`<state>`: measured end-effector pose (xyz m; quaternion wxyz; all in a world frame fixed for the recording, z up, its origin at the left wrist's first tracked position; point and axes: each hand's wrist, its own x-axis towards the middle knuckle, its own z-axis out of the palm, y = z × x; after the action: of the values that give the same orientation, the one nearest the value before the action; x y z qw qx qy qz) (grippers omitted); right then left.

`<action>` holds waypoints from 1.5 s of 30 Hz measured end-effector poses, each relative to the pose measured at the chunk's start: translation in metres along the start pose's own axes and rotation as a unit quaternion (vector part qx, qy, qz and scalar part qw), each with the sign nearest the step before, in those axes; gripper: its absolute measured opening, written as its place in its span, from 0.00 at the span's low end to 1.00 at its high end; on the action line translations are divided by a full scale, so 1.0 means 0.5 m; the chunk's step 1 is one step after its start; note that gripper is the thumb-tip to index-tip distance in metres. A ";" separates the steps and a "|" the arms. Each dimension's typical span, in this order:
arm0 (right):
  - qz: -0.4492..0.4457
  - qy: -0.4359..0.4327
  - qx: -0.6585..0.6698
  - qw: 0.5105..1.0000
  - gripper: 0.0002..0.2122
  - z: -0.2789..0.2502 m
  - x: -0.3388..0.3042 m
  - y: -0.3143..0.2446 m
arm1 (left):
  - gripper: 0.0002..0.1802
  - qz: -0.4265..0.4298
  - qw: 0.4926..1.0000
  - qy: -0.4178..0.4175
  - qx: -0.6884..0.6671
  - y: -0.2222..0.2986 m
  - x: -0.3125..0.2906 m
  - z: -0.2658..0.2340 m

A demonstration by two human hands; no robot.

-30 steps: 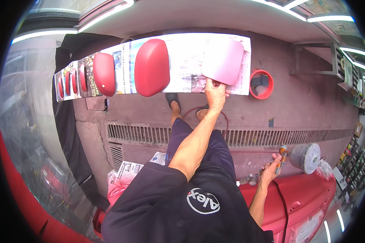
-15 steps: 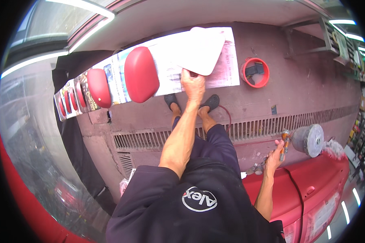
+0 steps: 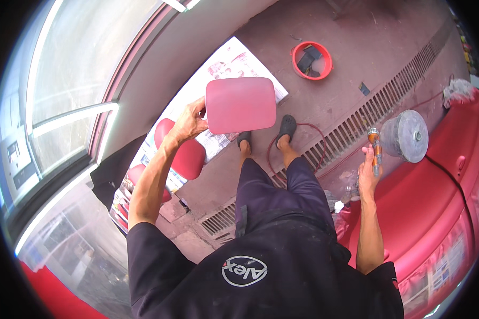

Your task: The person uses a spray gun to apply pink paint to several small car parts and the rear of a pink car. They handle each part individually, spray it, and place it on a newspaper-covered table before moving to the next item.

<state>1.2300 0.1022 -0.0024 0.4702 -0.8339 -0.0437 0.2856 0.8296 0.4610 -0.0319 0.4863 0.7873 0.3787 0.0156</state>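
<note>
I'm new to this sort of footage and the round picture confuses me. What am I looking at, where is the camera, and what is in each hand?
The camera sits on a person's head and looks down with a fisheye lens, so straight edges bend. You see their own arms, legs and feet. The left hand holds up a flat pink panel. The right hand grips a spray gun with a grey cup. Below lie newspaper sheets with red parts, a red bucket, a floor grate and a red car body.
</note>
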 end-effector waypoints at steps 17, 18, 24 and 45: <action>0.063 0.093 0.031 0.993 0.18 0.092 -0.350 0.117 | 0.35 0.228 0.922 -0.284 0.135 -0.133 0.305 -0.114; 0.058 0.084 0.040 0.994 0.18 0.100 -0.353 0.114 | 0.35 0.270 0.911 -0.272 0.149 -0.141 0.315 -0.117; 0.044 0.028 0.052 0.997 0.19 0.124 -0.342 0.083 | 0.35 0.209 0.897 -0.311 0.232 -0.125 0.362 -0.120; -0.016 -0.135 0.042 0.990 0.31 0.212 -0.275 0.045 | 0.40 0.090 0.958 -0.165 0.218 -0.127 0.302 -0.146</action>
<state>1.0561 0.1233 -0.0025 0.4994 -0.7664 -0.1077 0.3893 0.8716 0.6234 -0.0946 0.3552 0.8967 0.2146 -0.1540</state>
